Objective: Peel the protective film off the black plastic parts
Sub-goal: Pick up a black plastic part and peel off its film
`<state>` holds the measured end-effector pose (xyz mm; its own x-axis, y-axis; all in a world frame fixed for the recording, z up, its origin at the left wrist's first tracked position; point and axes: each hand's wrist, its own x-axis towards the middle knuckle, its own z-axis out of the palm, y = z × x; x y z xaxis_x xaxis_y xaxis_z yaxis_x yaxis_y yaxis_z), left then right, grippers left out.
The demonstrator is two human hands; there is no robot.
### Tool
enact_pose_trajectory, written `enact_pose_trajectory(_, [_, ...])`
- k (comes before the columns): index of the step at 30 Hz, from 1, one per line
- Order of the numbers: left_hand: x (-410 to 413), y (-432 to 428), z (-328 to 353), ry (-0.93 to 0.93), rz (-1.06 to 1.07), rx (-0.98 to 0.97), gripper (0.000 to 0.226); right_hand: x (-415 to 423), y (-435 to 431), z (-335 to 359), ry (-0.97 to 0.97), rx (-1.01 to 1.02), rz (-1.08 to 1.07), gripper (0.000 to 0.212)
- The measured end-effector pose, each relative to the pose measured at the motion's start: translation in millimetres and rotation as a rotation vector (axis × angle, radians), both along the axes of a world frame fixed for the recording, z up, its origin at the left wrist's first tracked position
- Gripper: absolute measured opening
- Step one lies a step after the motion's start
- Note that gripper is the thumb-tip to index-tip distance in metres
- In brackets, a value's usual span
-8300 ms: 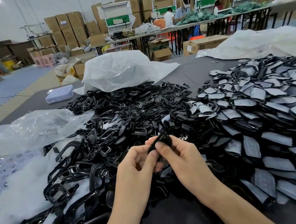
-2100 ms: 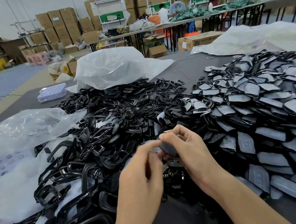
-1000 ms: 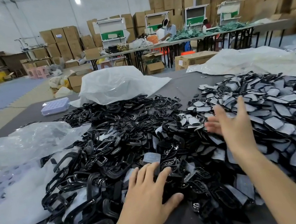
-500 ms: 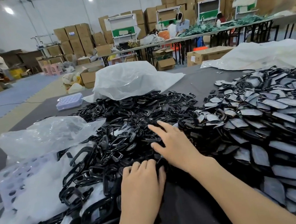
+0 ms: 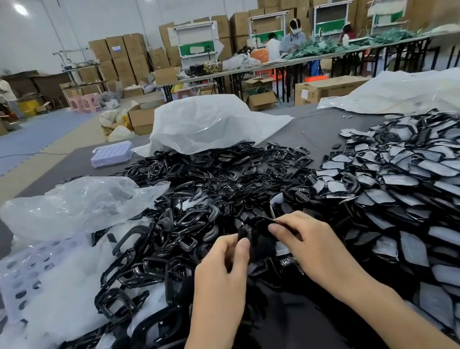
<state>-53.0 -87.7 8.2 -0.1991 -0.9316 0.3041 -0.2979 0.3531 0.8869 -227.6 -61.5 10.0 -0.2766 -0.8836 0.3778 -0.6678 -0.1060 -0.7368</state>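
A dark grey table (image 5: 320,128) fills the foreground of a warehouse hall with white walls, ceiling lights and stacked boxes (image 5: 121,53) along the back. Far beyond the fingers, people (image 5: 293,37) work at long benches (image 5: 324,55). A blue mat (image 5: 9,144) covers the floor off to the left.

Low in the centre, the left hand (image 5: 222,268) pinches a small black part (image 5: 244,233) between curled thumb and forefinger. The right hand (image 5: 314,245) pinches a thin dark strip (image 5: 274,221) the same way, just beside the part. Whether that strip is film or the part's other end I cannot tell.

Under, past and left of the fingers lies a heap of black loops (image 5: 209,183). To their right spreads a heap of grey-faced filmed parts (image 5: 417,176). A clear bag (image 5: 78,203) lies to the left, and nearer on that side is a lilac tray (image 5: 25,273) under white sheeting. A white bag (image 5: 206,124) sits beyond the loops, with a second tray (image 5: 112,153) beside it.
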Motion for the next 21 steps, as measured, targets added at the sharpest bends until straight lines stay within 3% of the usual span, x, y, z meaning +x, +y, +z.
enact_pose_trajectory(5, [-6,-2,1,0.322,-0.113,0.299,0.007,-7,23,0,-0.437,0.004,0.042,0.012])
enact_pose_trajectory(9, [-8,-2,0,0.496,-0.175,0.390,0.017,-4,23,-5,-0.563,0.007,0.041,0.023])
enact_pose_trajectory(14, [-10,-4,-3,0.535,-0.160,0.349,0.023,-7,22,-7,-0.594,0.051,0.046,0.028])
enact_pose_trajectory(21, [-11,-2,-3,0.496,-0.139,0.338,0.029,-14,16,-2,-0.969,-0.066,0.025,0.016])
